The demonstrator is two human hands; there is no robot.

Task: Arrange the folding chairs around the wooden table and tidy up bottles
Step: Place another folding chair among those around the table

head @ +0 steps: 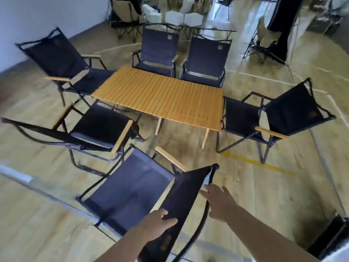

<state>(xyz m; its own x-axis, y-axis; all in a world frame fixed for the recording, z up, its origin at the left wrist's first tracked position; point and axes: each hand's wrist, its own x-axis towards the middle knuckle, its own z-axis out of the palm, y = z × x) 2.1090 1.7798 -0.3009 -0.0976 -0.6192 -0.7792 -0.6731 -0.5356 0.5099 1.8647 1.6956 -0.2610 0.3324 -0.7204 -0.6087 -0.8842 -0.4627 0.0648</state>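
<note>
Wood floor [264, 186], left hand [160, 222] gripping backrest of nearest chair [132, 186], right hand [220, 203] open beside it

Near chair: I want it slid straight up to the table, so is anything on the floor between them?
Nothing visible lies on the floor between the near chair and the table. Only the next chair on its left crowds it: that chair's armrest sits close to the near chair's front corner.

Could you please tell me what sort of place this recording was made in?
Probably an indoor hall or showroom laid out with camping furniture: black fabric folding chairs with wooden armrests ring a slatted wooden table, beige fabric camp chairs stand behind, and the glossy wood-look floor carries painted lines.
</note>
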